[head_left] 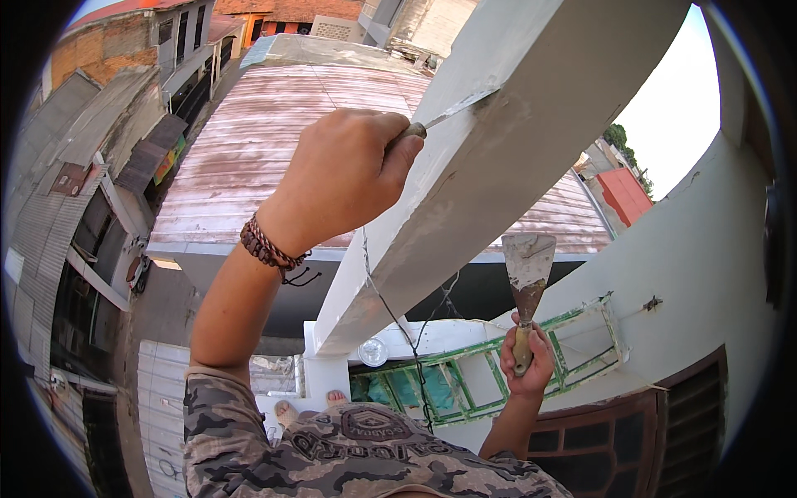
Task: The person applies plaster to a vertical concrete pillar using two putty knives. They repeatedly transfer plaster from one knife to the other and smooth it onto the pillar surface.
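My left hand [353, 162], with a braided bracelet [267, 245] at the wrist, is raised and closed round the handle of a putty knife [452, 109]. Its blade shows nearly edge-on and lies against the corner edge of a pale plastered column [465, 178]. Lower on the right, my right hand [531, 369] grips a second putty knife [528, 264] upright by its worn handle. Grey-white paste or residue coats that wide blade, which stands apart from the column.
Below lies a green paint-stained ladder [490, 378], beside a clear round container [374, 352]. A dark wire [398, 324] hangs by the column. Beyond are a rusty corrugated roof [249, 158] and a street far down on the left. A pale wall [689, 266] stands right, above a brown-framed window [594, 440].
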